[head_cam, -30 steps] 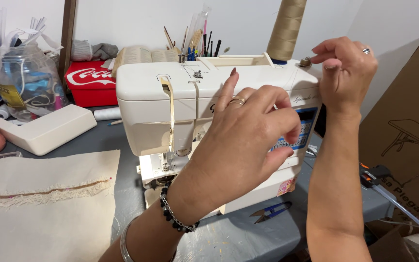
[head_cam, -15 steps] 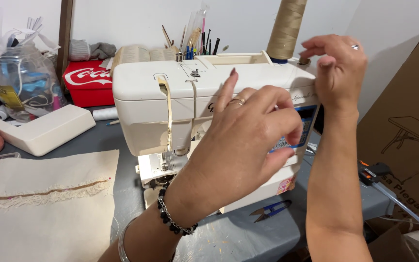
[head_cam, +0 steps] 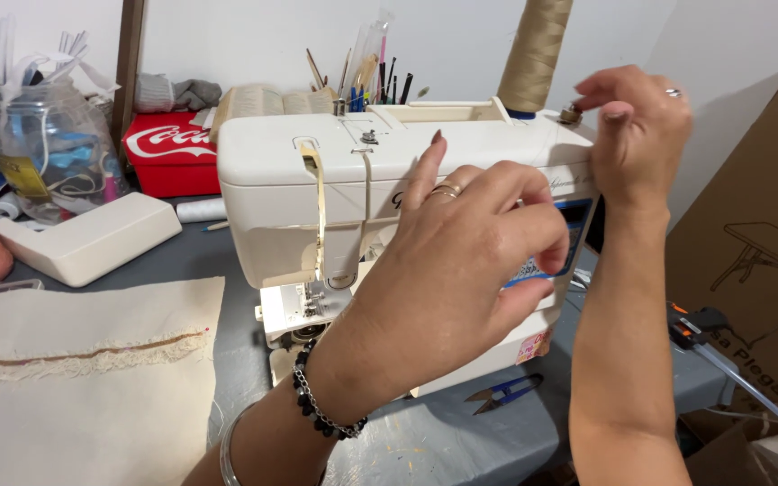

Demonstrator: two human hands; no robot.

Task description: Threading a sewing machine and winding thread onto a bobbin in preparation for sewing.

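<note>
Two hands raised at sewing machine (head_cam: 317, 180), left hand (head_cam: 461, 261) loosely curled, right hand (head_cam: 637, 126) pinching bobbin (head_cam: 572, 114)

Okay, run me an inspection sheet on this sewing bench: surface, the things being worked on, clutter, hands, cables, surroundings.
Surface: grey table, paint-flecked at the near edge.
Job's things: cream sewing machine; tall beige thread cone behind it; small bobbin on the machine's top right.
Clutter: cream fabric with lace strip; blue thread snips; detached cream machine cover; clear jar of oddments; red tin; cup of brushes and pens.
Hands: left hand in front of the machine's face, fingers curled, grip not visible; right hand with fingertips at the bobbin.
Cables: nothing seen.
Surroundings: white wall; cardboard box on the right.
</note>
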